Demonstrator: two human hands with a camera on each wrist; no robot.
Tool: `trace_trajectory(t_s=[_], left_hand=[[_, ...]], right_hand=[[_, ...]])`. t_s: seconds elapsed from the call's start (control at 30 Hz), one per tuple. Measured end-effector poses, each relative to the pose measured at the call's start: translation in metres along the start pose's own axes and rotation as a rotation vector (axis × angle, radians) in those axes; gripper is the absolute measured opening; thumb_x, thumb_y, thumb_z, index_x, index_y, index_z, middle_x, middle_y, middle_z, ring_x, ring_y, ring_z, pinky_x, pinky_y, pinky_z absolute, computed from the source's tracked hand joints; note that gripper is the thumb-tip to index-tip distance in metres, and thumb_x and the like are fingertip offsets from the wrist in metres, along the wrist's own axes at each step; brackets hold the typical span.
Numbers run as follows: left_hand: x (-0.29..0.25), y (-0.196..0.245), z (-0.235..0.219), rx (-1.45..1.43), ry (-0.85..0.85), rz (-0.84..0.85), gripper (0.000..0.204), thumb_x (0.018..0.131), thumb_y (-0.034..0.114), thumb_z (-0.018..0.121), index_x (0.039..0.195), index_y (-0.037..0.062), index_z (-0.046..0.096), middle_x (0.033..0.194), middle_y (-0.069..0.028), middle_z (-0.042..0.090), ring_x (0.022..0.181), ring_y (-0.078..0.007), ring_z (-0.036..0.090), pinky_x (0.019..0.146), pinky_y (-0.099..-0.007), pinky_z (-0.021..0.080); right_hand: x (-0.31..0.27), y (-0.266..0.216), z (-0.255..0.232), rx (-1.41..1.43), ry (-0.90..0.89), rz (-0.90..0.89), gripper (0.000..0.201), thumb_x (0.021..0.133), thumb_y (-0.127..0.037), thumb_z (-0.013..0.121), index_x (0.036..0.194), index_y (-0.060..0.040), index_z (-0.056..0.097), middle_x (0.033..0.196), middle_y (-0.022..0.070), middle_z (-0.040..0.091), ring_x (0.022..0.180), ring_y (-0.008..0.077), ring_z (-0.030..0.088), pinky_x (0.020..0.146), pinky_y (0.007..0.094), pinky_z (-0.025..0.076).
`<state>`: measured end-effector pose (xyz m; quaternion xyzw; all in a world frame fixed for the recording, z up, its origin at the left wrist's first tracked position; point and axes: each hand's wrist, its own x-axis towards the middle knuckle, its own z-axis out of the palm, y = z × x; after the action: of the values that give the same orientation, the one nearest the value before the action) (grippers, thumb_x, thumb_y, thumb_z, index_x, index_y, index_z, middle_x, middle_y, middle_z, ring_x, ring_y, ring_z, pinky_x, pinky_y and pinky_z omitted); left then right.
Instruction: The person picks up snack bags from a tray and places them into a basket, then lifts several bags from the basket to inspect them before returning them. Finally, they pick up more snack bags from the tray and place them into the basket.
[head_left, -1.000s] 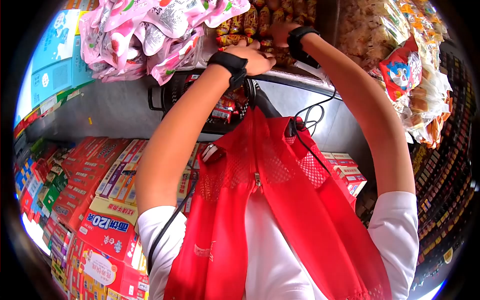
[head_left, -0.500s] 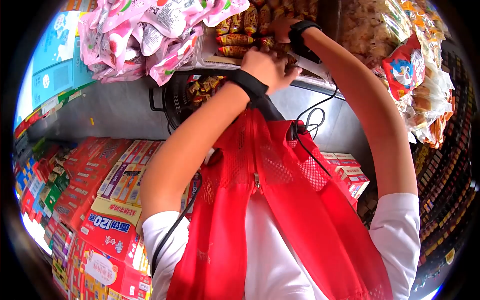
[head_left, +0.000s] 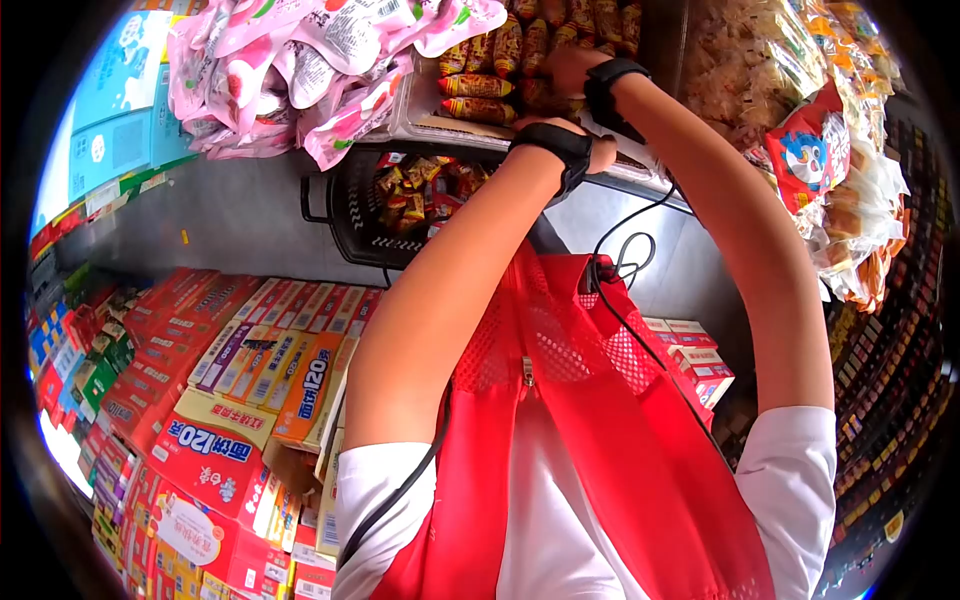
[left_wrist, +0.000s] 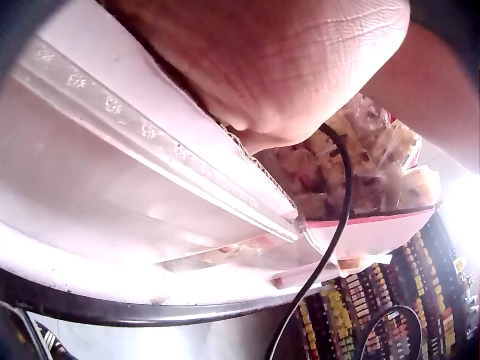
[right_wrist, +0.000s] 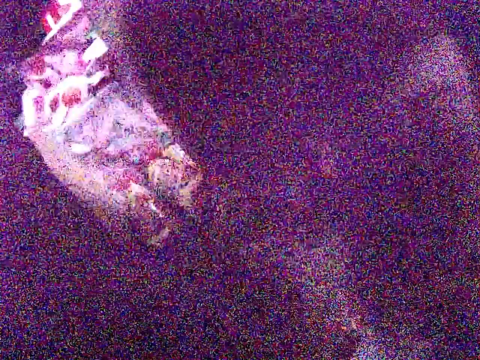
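Red-and-yellow wrapped sausage-shaped snacks (head_left: 477, 86) lie in rows inside an open carton (head_left: 425, 122) at the top of the head view. My right hand (head_left: 572, 70) reaches down among these snacks, its fingertips hidden. Bent in at the carton's near edge is my left hand (head_left: 602, 153), mostly covered by its own wrist and black strap. In the left wrist view the heel of that hand (left_wrist: 285, 67) lies over the cardboard edge, fingers out of sight. I cannot tell what either hand holds. The right wrist view is dark and grainy.
A black basket (head_left: 345, 235) of small wrapped snacks stands below the shelf edge. Pink snack bags (head_left: 330, 45) are heaped left of the carton, clear bags of food (head_left: 745, 75) right of it. Stacked red boxes (head_left: 215, 450) fill the lower left. A black cable (head_left: 625, 305) hangs by the right arm.
My left hand has moved right along the carton's near edge and turned inward, uncovering sausage-shaped snacks and the basket's contents. The right hand stays at nearly the same spot.
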<state>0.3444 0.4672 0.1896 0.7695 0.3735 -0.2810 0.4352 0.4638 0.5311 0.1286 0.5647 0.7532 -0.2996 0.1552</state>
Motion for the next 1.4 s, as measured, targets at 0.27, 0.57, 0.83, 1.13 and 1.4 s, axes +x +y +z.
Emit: trace_trajectory(t_s=[0.27, 0.57, 0.83, 1.13, 1.4], left_hand=[[-0.035, 0.010, -0.017, 0.055, 0.060, -0.015, 0.062, 0.086, 0.050, 0.028, 0.139, 0.0180, 0.035, 0.142, -0.0075, 0.036, 0.130, -0.0266, 0.037, 0.108, -0.0395, 0.027], [-0.055, -0.001, -0.035, 0.015, 0.344, 0.025, 0.054, 0.088, 0.035, 0.034, 0.128, 0.0001, 0.046, 0.141, -0.0214, 0.033, 0.124, -0.0327, 0.043, 0.103, -0.0400, 0.034], [-0.010, -0.061, -0.078, 0.305, 0.222, 0.283, 0.054, 0.073, 0.031, 0.069, 0.115, 0.0010, 0.056, 0.110, -0.0226, 0.057, 0.101, -0.0351, 0.058, 0.085, -0.0407, 0.048], [0.020, -0.056, -0.078, 0.513, -0.102, 0.075, 0.035, 0.082, 0.024, 0.054, 0.109, 0.0020, 0.062, 0.106, -0.0162, 0.062, 0.092, -0.0312, 0.061, 0.079, -0.0425, 0.049], [0.012, -0.046, -0.069, 0.391, -0.082, 0.058, 0.040, 0.072, 0.021, 0.050, 0.105, 0.0020, 0.062, 0.111, -0.0193, 0.057, 0.100, -0.0318, 0.059, 0.084, -0.0403, 0.046]], right_hand=[[-0.040, -0.038, -0.013, -0.030, 0.188, 0.223, 0.034, 0.075, -0.014, 0.059, 0.107, -0.0020, 0.059, 0.097, 0.0223, 0.063, 0.089, 0.0369, 0.062, 0.070, 0.0462, 0.051], [-0.044, -0.021, -0.034, 0.001, 0.143, 0.100, 0.025, 0.074, -0.016, 0.062, 0.091, 0.0008, 0.064, 0.089, 0.0237, 0.064, 0.086, 0.0354, 0.064, 0.069, 0.0438, 0.052], [-0.067, -0.058, -0.053, -0.028, -0.169, 0.222, 0.029, 0.065, -0.010, 0.064, 0.093, -0.0002, 0.066, 0.091, 0.0208, 0.065, 0.089, 0.0345, 0.064, 0.071, 0.0415, 0.051], [-0.046, -0.061, -0.013, -0.231, 0.020, 0.280, 0.024, 0.081, -0.021, 0.053, 0.096, -0.0113, 0.069, 0.099, 0.0144, 0.066, 0.092, 0.0310, 0.064, 0.072, 0.0434, 0.051], [-0.037, -0.048, 0.004, -0.167, 0.024, 0.338, 0.027, 0.082, -0.033, 0.056, 0.101, -0.0182, 0.070, 0.103, 0.0082, 0.067, 0.093, 0.0268, 0.064, 0.074, 0.0411, 0.052]])
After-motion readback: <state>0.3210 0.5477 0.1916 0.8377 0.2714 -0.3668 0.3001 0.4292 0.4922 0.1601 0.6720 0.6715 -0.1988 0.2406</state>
